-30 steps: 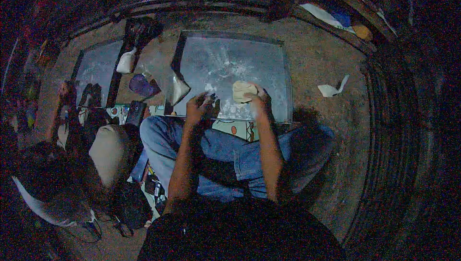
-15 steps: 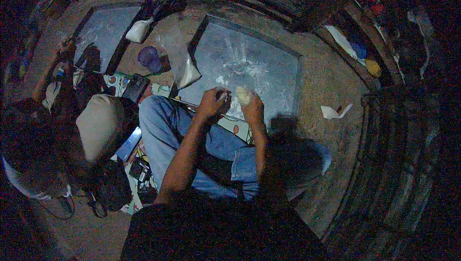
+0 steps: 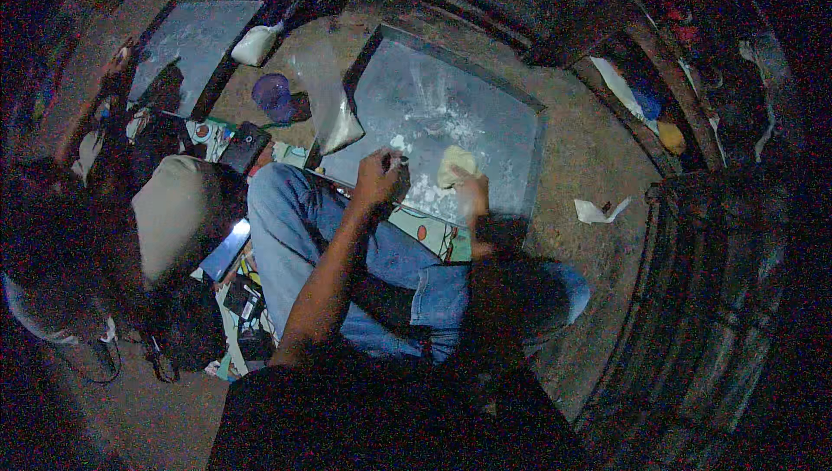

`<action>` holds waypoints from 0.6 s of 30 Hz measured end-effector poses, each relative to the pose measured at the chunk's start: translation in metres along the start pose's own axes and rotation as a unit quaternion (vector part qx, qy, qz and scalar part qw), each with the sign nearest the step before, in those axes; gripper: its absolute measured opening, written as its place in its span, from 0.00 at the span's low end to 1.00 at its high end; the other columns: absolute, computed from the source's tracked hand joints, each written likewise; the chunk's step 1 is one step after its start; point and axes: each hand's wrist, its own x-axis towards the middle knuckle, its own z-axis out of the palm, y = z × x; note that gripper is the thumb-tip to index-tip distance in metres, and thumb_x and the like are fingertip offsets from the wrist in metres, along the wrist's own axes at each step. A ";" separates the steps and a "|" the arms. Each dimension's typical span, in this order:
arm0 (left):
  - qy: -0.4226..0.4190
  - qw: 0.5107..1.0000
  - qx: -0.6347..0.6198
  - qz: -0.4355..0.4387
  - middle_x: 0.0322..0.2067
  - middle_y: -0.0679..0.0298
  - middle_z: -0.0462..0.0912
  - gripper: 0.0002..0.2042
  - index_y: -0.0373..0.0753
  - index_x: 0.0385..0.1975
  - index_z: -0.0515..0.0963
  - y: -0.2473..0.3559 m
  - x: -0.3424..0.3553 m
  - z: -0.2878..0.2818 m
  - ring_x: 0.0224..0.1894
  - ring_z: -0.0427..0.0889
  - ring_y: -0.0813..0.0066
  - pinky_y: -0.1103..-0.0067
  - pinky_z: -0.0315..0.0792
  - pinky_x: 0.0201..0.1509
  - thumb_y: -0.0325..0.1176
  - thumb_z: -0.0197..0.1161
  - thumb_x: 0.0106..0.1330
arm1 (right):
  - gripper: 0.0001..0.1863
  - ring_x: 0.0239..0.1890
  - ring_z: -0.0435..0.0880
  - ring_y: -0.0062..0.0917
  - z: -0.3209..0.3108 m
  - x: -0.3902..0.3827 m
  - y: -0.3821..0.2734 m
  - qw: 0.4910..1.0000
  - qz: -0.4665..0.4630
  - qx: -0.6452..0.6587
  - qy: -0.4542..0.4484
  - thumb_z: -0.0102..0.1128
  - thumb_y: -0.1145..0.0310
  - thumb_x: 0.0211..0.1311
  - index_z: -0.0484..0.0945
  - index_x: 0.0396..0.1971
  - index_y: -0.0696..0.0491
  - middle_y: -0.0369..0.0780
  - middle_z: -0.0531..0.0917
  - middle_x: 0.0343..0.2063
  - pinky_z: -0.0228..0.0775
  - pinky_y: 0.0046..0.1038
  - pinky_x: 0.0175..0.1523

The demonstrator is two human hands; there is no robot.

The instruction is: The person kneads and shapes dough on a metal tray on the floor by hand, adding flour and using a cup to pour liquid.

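My left hand (image 3: 381,176) is closed over the lower left of a powder-dusted metal tray (image 3: 536,159); what its curled fingers hold is hidden. My right hand (image 3: 468,194), blurred, grips a pale yellow, flattish, dough-like piece (image 3: 457,161) by its lower edge, above the tray's middle. A clear plastic bag with white powder (image 3: 341,133) lies along the tray's left edge. My jeans-clad crossed legs (image 3: 295,237) are below the tray.
At left a co-worker's beige-clad knee (image 3: 173,215) and arm (image 3: 74,133) are beside a second tray (image 3: 191,29). Between us lie phones (image 3: 245,146) and small items. Nearby are a purple item (image 3: 273,98), white bag (image 3: 256,45) and, at right, folded white paper (image 3: 598,209).
The view has turned, shifting the trays upward and tilting them. My hands came closer together, then my right hand moved slightly right with the pale piece, now seen flatter-on.
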 end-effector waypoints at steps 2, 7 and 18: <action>0.014 1.000 0.014 0.019 0.34 0.53 0.82 0.10 0.31 0.38 0.78 -0.004 0.006 0.002 0.36 0.82 0.66 0.74 0.74 0.43 0.29 0.57 0.60 | 0.18 0.46 0.79 0.38 -0.017 0.008 0.020 0.979 0.064 0.193 -0.002 0.58 0.70 0.59 0.72 0.49 0.60 0.43 0.80 0.44 0.71 0.39 0.52; 0.004 0.996 -0.091 -0.020 0.34 0.54 0.82 0.12 0.32 0.39 0.78 -0.023 0.008 -0.009 0.37 0.81 0.65 0.74 0.73 0.45 0.34 0.60 0.60 | 0.22 0.55 0.73 0.41 0.028 -0.017 -0.061 0.882 0.148 0.441 -0.072 0.50 0.62 0.64 0.67 0.54 0.58 0.46 0.75 0.52 0.63 0.51 0.59; -0.111 0.992 -0.059 -0.007 0.47 0.51 0.77 0.32 0.33 0.59 0.64 0.031 -0.008 0.010 0.45 0.79 0.63 0.73 0.72 0.52 0.38 0.67 0.56 | 0.12 0.34 0.83 0.26 0.035 -0.022 -0.041 0.997 0.003 -0.008 0.078 0.61 0.71 0.58 0.78 0.39 0.63 0.43 0.82 0.36 0.76 0.27 0.39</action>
